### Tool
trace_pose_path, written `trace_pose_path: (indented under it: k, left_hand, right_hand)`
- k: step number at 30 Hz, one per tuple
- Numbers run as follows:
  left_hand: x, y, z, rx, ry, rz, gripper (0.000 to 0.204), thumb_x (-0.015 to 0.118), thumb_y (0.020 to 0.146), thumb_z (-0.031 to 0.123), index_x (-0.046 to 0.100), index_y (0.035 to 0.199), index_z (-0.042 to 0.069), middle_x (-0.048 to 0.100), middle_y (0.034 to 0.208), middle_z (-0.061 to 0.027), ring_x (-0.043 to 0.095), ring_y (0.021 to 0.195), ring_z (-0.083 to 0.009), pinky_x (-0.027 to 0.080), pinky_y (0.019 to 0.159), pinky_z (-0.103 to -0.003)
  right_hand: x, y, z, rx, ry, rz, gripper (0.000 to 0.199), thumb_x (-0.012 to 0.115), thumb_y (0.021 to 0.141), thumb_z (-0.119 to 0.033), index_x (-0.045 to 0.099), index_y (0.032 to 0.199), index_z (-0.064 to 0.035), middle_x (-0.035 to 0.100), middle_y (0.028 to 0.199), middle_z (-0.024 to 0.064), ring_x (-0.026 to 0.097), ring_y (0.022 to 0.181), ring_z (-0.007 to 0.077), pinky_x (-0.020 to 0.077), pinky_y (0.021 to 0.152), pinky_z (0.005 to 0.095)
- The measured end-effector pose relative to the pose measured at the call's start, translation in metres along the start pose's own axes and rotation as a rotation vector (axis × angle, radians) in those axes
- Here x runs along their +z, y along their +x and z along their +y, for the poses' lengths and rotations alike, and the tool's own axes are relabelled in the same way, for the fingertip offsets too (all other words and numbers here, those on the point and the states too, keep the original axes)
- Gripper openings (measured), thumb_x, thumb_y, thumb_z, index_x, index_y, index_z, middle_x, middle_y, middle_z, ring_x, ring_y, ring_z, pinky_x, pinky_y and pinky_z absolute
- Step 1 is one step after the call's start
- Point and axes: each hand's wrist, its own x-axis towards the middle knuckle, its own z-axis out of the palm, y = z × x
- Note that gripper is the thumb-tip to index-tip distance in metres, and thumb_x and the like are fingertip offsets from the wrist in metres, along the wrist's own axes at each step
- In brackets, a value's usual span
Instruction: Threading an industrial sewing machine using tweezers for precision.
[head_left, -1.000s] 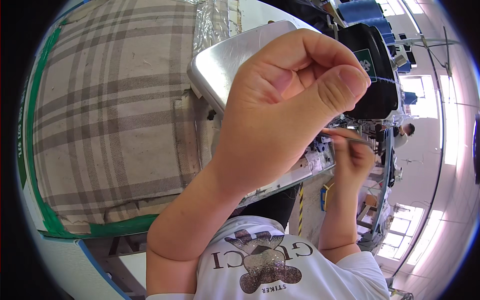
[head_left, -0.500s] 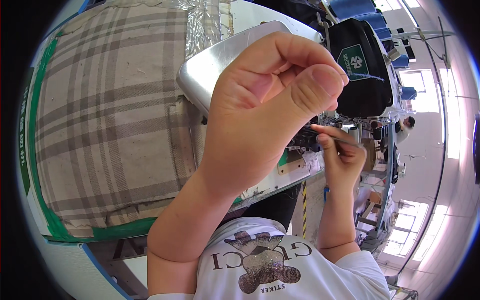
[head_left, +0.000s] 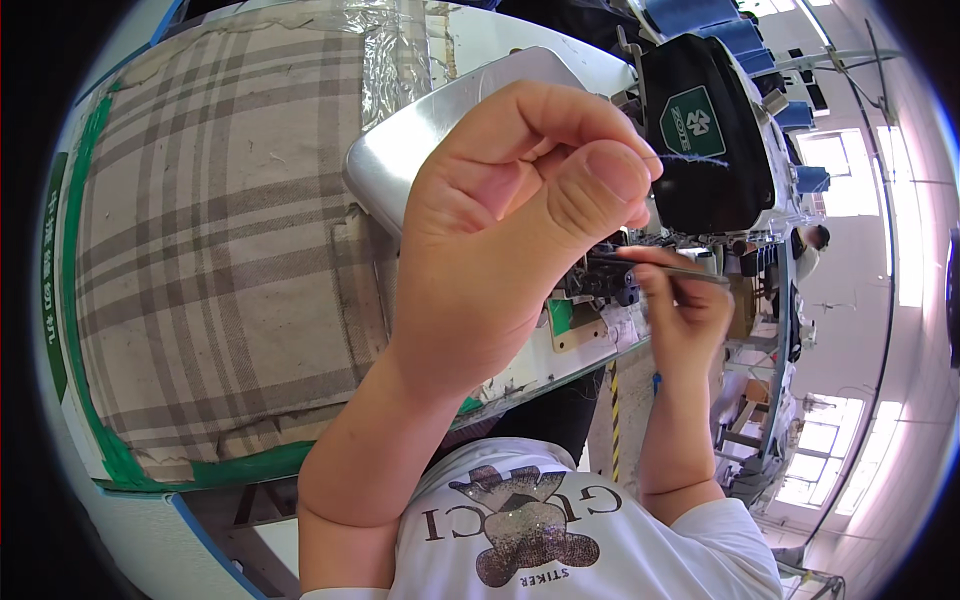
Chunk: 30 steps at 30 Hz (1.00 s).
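My left hand is raised close in front of me, thumb and forefinger pinched together. A short wispy blue thread sticks out to the right from that pinch. Further off and lower right, my right hand grips slim dark metal tweezers, whose front end reaches left among the machine parts. Those tips are partly lost among the dark workings of a sewing machine with a black cover. My left hand hides part of the machine's near side.
A plaid cloth-covered pad edged with green tape fills the left of the table. Behind my left hand lies a shiny metal tray or lid. Blue thread cones stand at the far right. Another person is in the background.
My left hand has shifted slightly left and down with the thread. The tweezers in my right hand have tilted nearer to level. The whole view has moved a little.
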Motion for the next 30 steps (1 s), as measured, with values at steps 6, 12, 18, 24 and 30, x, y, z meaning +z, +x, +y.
trace_pose_path:
  k: [6, 12, 18, 24, 30]
  left_hand:
    - [0.001, -0.001, 0.000, 0.013, 0.037, -0.001, 0.014, 0.056, 0.101, 0.020, 0.058, 0.104, 0.007, 0.055, 0.103, -0.0046, 0.050, 0.084, -0.0081, 0.045, 0.082, -0.027]
    - [0.003, -0.001, -0.001, 0.005, 0.015, -0.021, 0.012, 0.056, 0.101, 0.019, 0.058, 0.105, 0.009, 0.055, 0.104, -0.0035, 0.049, 0.087, -0.0082, 0.045, 0.082, -0.026]
    - [0.000, 0.001, 0.003, -0.003, -0.060, -0.065, 0.011, 0.055, 0.101, 0.016, 0.060, 0.106, 0.008, 0.056, 0.108, -0.0046, 0.051, 0.091, -0.0102, 0.046, 0.085, -0.027]
    - [-0.001, 0.002, 0.004, 0.028, -0.082, -0.009, 0.012, 0.062, 0.097, 0.015, 0.062, 0.102, 0.003, 0.058, 0.096, -0.0057, 0.054, 0.087, -0.0112, 0.051, 0.085, -0.028]
    - [0.008, 0.004, 0.008, 0.009, 0.055, 0.010, 0.011, 0.064, 0.096, 0.014, 0.062, 0.101, 0.004, 0.058, 0.096, -0.0047, 0.055, 0.088, -0.0112, 0.052, 0.085, -0.029]
  right_hand:
    - [0.001, 0.005, -0.001, -0.061, 0.000, -0.046, 0.014, 0.069, 0.088, -0.004, 0.075, 0.100, 0.0001, 0.074, 0.090, 0.0060, 0.062, 0.074, 0.0072, 0.0475, 0.065, 0.0208]
    - [-0.003, 0.003, 0.002, -0.145, -0.100, -0.059, 0.011, 0.069, 0.088, -0.007, 0.073, 0.089, 0.0033, 0.073, 0.084, 0.0075, 0.061, 0.061, 0.0122, 0.0459, 0.055, 0.0238]
    - [-0.015, -0.003, 0.006, -0.240, -0.069, 0.039, 0.011, 0.073, 0.084, -0.005, 0.075, 0.094, 0.0006, 0.067, 0.077, 0.0064, 0.056, 0.062, 0.0105, 0.0418, 0.056, 0.0223]
    - [-0.049, -0.066, 0.024, -0.208, 0.159, 0.286, 0.013, 0.065, 0.088, 0.000, 0.070, 0.100, 0.0026, 0.063, 0.076, 0.0082, 0.059, 0.065, 0.0126, 0.0438, 0.057, 0.0228]
    - [-0.005, -0.130, 0.044, -0.337, 0.225, -0.057, 0.025, 0.062, 0.082, 0.003, 0.070, 0.105, -0.0030, 0.068, 0.091, 0.0128, 0.064, 0.075, 0.0235, 0.0510, 0.065, 0.0315]
